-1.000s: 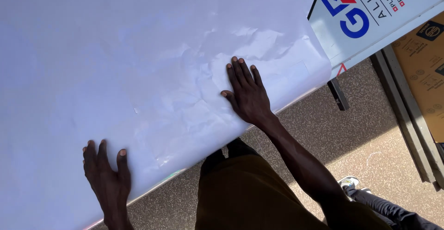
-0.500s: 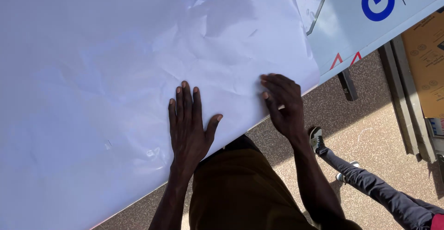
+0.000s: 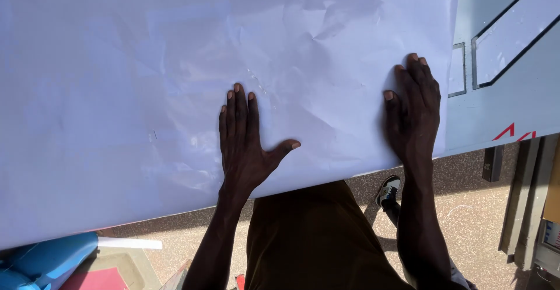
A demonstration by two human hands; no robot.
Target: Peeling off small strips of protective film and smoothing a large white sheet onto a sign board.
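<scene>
Both hands lie open and flat, grasping nothing, on the large white sheet which spreads under and ahead of them: the left hand near its lower edge, the right hand beside its right edge.

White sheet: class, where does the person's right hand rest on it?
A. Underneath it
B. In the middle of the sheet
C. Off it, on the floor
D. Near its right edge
D: the right hand lies flat on the white sheet beside its right edge.
</scene>
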